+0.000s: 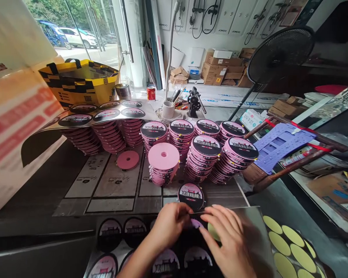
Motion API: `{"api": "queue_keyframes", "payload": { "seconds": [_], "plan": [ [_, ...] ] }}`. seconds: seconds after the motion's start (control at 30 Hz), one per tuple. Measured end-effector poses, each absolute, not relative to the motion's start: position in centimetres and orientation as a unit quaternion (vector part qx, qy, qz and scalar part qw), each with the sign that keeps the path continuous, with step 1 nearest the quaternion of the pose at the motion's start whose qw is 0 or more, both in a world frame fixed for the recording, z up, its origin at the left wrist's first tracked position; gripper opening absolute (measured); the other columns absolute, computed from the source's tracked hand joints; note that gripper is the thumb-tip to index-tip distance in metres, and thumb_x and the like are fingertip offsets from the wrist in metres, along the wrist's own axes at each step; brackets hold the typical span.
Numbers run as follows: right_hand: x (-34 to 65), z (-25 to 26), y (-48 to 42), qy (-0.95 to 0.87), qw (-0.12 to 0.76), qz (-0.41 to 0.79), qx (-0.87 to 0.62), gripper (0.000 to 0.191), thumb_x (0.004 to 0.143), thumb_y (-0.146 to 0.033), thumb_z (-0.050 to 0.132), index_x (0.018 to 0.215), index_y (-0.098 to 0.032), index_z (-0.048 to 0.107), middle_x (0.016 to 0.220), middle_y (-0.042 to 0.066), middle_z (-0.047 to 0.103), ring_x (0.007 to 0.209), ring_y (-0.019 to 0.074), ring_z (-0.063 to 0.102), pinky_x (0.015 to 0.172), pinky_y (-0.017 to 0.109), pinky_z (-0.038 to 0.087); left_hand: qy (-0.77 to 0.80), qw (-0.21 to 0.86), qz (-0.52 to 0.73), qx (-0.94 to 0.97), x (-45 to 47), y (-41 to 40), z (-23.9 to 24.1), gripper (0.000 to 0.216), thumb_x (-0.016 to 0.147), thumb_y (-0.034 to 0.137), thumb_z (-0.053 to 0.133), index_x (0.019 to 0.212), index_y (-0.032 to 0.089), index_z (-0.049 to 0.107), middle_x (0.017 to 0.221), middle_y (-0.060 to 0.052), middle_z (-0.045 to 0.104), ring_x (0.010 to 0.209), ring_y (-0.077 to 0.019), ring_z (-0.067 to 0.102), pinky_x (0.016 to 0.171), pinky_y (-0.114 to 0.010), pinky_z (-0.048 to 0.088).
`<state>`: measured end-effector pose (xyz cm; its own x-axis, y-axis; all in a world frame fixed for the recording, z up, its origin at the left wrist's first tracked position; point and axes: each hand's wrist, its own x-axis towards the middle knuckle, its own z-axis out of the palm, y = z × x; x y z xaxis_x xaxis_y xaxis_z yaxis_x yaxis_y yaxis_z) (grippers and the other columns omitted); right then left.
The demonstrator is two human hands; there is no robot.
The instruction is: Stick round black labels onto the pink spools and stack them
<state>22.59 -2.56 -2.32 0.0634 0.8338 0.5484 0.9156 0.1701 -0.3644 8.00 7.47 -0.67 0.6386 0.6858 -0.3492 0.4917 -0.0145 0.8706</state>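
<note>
In front of me lies a shiny sheet of round stickers [166, 262], printed in black and pink. At its far edge, the bent fingers of my left hand [172, 222] pinch a round sticker [196, 223], mostly hidden by both hands. My right hand [227, 235] grips the sheet there, fingers over the edge and thumb below. Beside the thumb shows a yellow-green bare circle [214, 232]. Just beyond my fingers a pink disc with a printed sticker [191, 196] lies flat. A stack topped by a plain pink disc [163, 155] stands behind it.
Several stacks of stickered discs [206, 146] fill the table's far side. A loose pink disc [128, 160] lies left. Another sticker sheet [104, 114] rests on stacks. Right are a sheet with yellow-green circles [287, 247], a purple stool [281, 144] and a fan [280, 54].
</note>
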Motion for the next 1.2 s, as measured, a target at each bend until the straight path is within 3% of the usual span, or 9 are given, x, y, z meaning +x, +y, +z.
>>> {"api": "queue_keyframes", "payload": {
  "seconds": [0.1,0.2,0.4,0.63,0.9,1.03,1.2],
  "plan": [
    [21.6,-4.4,-3.2,-0.676,0.333,-0.096,-0.650,0.025,0.085,-0.030,0.051,0.106,-0.017,0.058,0.109,0.013,0.063,0.108,0.0312,0.051,0.092,0.053,0.033,0.375,0.614,0.093,0.688,8.0,7.8,-0.3,0.024,0.070,0.012,0.050,0.091,0.013,0.063,0.063,0.000,0.062,0.057,-0.0129,0.051,0.054,-0.022,0.035],
    [21.0,-5.7,-3.0,-0.636,0.372,-0.072,-0.672,0.021,0.086,-0.030,0.050,0.101,-0.020,0.060,0.112,0.013,0.061,0.111,0.0320,0.049,0.087,0.054,0.039,0.356,0.645,0.106,0.668,7.8,7.6,-0.1,0.030,0.072,0.015,0.052,0.101,0.013,0.059,0.066,-0.001,0.062,0.059,-0.0133,0.053,0.056,-0.022,0.037],
    [21.0,-6.0,-2.7,-0.601,0.462,0.014,-0.653,0.013,0.083,-0.026,0.056,0.093,-0.022,0.064,0.094,0.008,0.068,0.092,0.0245,0.062,0.079,0.042,0.051,0.323,0.682,0.115,0.646,7.4,7.3,-0.2,0.031,0.072,0.017,0.055,0.103,0.016,0.061,0.085,-0.005,0.066,0.077,-0.0169,0.060,0.069,-0.025,0.043],
    [20.7,-5.3,-2.9,-0.582,0.512,0.040,-0.630,0.009,0.081,-0.017,0.058,0.079,-0.021,0.065,0.078,0.004,0.069,0.076,0.0186,0.065,0.070,0.031,0.056,0.342,0.679,0.114,0.640,8.0,7.3,0.1,0.028,0.070,0.015,0.055,0.097,0.013,0.061,0.067,-0.001,0.062,0.062,-0.0129,0.056,0.058,-0.022,0.040],
    [20.5,-6.1,-3.3,-0.656,0.445,-0.092,-0.602,0.020,0.080,-0.006,0.053,0.083,-0.020,0.066,0.082,0.005,0.072,0.080,0.0206,0.067,0.076,0.041,0.056,0.412,0.615,0.131,0.660,9.1,7.1,-1.1,0.028,0.060,0.007,0.049,0.084,0.015,0.061,0.053,0.002,0.061,0.050,-0.0136,0.053,0.051,-0.022,0.034],
    [20.4,-7.0,-3.4,-0.648,0.440,-0.088,-0.615,0.021,0.082,-0.007,0.050,0.085,-0.021,0.066,0.084,0.005,0.072,0.082,0.0210,0.067,0.076,0.041,0.056,0.414,0.602,0.132,0.670,9.1,7.1,-1.5,0.022,0.058,0.010,0.055,0.078,0.018,0.061,0.051,0.005,0.060,0.050,-0.0137,0.051,0.052,-0.023,0.033],
    [20.5,-6.9,-3.5,-0.633,0.447,-0.051,-0.630,0.019,0.082,-0.010,0.052,0.093,-0.018,0.065,0.087,0.009,0.069,0.084,0.0223,0.065,0.072,0.039,0.056,0.389,0.643,0.137,0.646,9.4,7.2,-1.6,0.024,0.057,0.006,0.049,0.077,0.019,0.049,0.054,0.006,0.056,0.050,-0.0105,0.047,0.050,-0.020,0.032]
  ]
}}
